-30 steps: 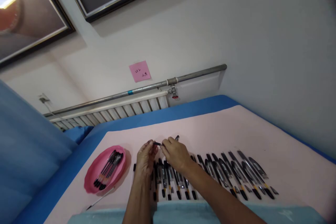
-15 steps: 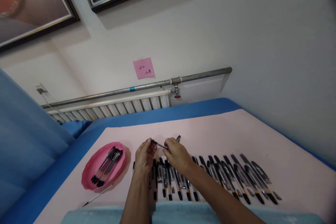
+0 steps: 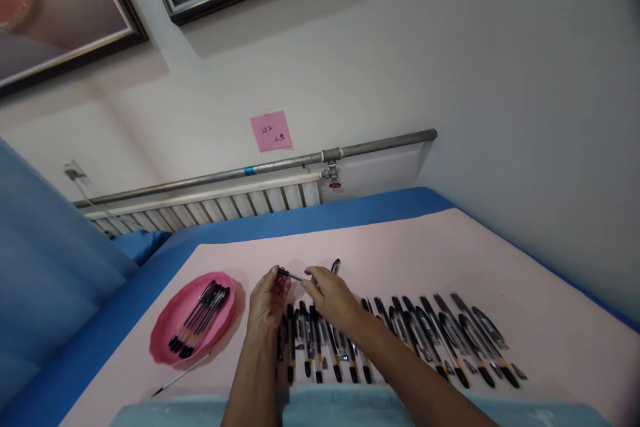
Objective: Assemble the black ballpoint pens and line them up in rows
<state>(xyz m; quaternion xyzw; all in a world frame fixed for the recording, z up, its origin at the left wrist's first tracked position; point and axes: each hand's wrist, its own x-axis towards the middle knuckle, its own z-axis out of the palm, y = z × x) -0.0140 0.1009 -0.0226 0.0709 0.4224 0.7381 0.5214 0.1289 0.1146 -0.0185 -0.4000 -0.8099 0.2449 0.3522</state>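
Observation:
A slim pen (image 3: 291, 275) with a black left end and a clearer, thinner right part is held level above the pink tabletop. My left hand (image 3: 267, 300) pinches its black end between thumb and fingers. At the other end, my right hand (image 3: 330, 293) has thumb and forefinger closed around the tip, which they partly hide. Below my hands lies a row of black pen parts (image 3: 319, 347), some with yellow bands. Just behind my right hand rests a loose black pen cap (image 3: 336, 265).
To the left, a pink bowl (image 3: 156, 340) holds several pens (image 3: 200, 320). A thin white stick with a dark tip (image 3: 180, 374) lies in front of it. More pen parts (image 3: 450, 340) spread to the right. A radiator (image 3: 240, 205) and pipe run along the wall behind.
Both hands stay around the pen at nearly the same spot. Less of the pen shows between them now, and the view has shifted slightly.

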